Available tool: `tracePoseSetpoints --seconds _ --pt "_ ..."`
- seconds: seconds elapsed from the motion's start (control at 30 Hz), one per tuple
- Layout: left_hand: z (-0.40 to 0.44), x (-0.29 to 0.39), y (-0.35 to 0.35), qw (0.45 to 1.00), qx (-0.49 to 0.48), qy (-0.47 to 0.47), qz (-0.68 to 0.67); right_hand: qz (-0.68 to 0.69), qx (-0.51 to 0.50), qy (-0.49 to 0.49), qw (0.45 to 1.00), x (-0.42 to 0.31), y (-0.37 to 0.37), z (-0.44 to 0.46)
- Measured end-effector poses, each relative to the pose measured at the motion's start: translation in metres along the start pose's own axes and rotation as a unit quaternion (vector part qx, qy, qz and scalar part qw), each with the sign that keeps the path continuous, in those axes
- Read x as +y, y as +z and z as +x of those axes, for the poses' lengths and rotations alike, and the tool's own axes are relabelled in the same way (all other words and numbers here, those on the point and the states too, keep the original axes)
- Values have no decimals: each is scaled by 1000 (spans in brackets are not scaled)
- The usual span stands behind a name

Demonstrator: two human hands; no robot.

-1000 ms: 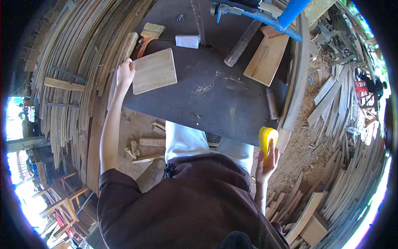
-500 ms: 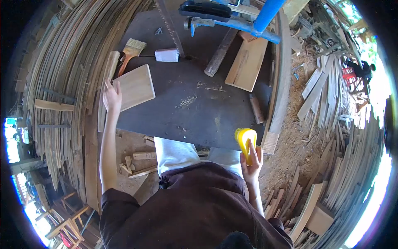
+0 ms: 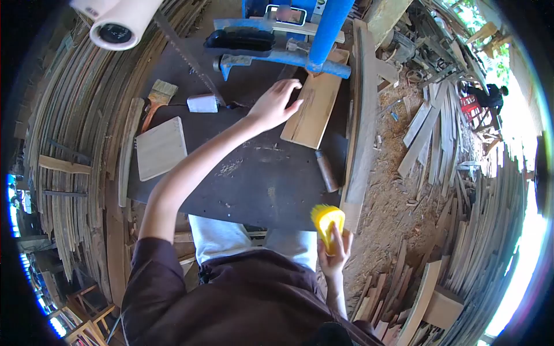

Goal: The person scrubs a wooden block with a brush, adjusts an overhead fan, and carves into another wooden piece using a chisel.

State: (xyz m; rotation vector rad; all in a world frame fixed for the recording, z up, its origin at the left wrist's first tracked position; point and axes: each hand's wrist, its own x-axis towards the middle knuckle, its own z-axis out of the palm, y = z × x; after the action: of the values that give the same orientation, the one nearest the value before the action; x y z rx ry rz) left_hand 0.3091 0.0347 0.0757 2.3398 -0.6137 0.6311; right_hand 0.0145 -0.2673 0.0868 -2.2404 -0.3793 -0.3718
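My left hand [image 3: 278, 105] reaches across the dark tabletop [image 3: 254, 187], fingers apart and holding nothing. It is over the near-left edge of a long wooden board [image 3: 316, 109]; I cannot tell whether it touches. My right hand [image 3: 336, 258] is closed around a yellow brush [image 3: 331, 221], bristles pointing up and left, at the table's near right corner. A squarish pale wooden board [image 3: 161, 149] lies flat on the left side. Behind it rests a paintbrush [image 3: 158, 99] with an orange-brown handle. My left hand and forearm hide part of the tabletop.
A toothed blade [image 3: 190, 60] rises beside a white block [image 3: 202, 104]. A blue metal frame [image 3: 329, 34] stands at the back, with a phone [image 3: 286, 15] behind it. A short cylinder [image 3: 327, 171] lies near the right rail [image 3: 360, 115]. Stacked wood strips [image 3: 75, 127] line the left.
My left hand has left the squarish board and swung right to the long board. My right hand still holds the yellow brush. The view has shifted, and a white rounded object now shows at top left.
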Motion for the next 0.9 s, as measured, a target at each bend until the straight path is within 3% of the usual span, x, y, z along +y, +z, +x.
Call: tracePoseSetpoints --seconds 0.03,0.1,0.17,0.27,0.3,0.37,0.43,0.5,0.63,0.67,0.7,0.77,0.83,0.9 --pt "21 -17 23 1000 -15 -4 -2 7 27 29 999 7 -6 -6" --pt "57 -42 62 989 100 39 103 -29 75 80 994 17 -18 -16" --pt "86 -65 76 999 -24 -24 -34 -36 126 126 983 31 -28 -25" --pt "102 -112 125 980 8 12 196 -56 158 140 976 43 -39 -17" --pt "111 -106 120 972 -130 -83 176 -67 164 157 972 49 -42 -20" --pt "116 -101 116 967 -146 -98 185 -67 167 166 970 55 -44 -16" --pt "115 -104 121 981 -70 -119 138 -58 125 155 978 57 -47 -5" --pt "117 -126 127 997 -12 -60 53 -38 119 164 978 61 -42 1" --pt "104 -99 122 993 61 -90 47 -39 98 112 988 60 -38 19" --pt "91 -73 104 981 17 -151 -122 -47 98 95 990 58 -38 24" --pt "76 -37 79 935 -29 -206 -287 -56 100 79 990 56 -35 28" --pt "37 1 39 808 -111 -361 -453 -65 98 93 989 57 -30 31" --pt "-6 41 2 566 -52 -483 -666 -75 96 106 987 61 -24 38" --pt "-52 71 -31 446 -20 -516 -731 -174 88 87 977 66 -15 54"
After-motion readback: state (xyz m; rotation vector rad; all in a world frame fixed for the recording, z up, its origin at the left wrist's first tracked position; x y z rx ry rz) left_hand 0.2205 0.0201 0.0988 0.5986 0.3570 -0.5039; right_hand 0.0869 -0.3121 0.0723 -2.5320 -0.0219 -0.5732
